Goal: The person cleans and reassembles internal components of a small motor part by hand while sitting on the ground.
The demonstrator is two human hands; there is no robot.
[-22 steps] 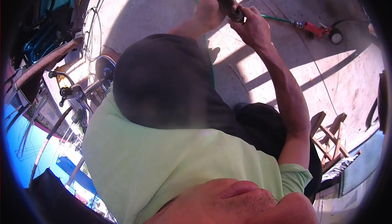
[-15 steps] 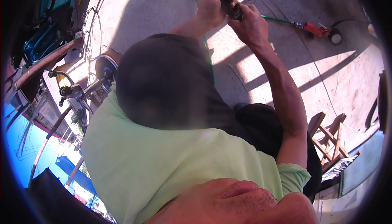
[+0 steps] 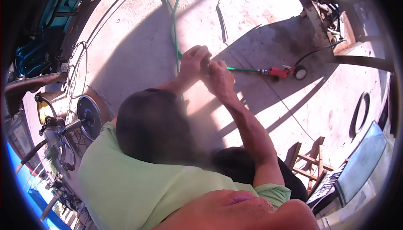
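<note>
My left hand (image 3: pixel 193 65) and my right hand (image 3: pixel 219 78) are close together above the concrete floor, both closed round a small dark part (image 3: pixel 205 65), mostly hidden by my fingers. A green hose (image 3: pixel 175 33) runs on the floor behind them. To their right lies a red air tool (image 3: pixel 278 72) with a round gauge (image 3: pixel 300 72), joined to a green hose on one side and a black hose on the other.
At left are a wheeled stand (image 3: pixel 56 125), a round disc (image 3: pixel 88 116), coiled cables (image 3: pixel 76 70) and teal objects (image 3: pixel 31 56). Upper right is a metal box (image 3: pixel 340 33) of small parts. At lower right are a wooden frame (image 3: pixel 309 159) and a glass-like panel (image 3: pixel 362 161).
The view has shifted, showing more floor ahead, so my hands, the hoses and the red tool sit lower and further left. The dark part is more covered by my fingers.
</note>
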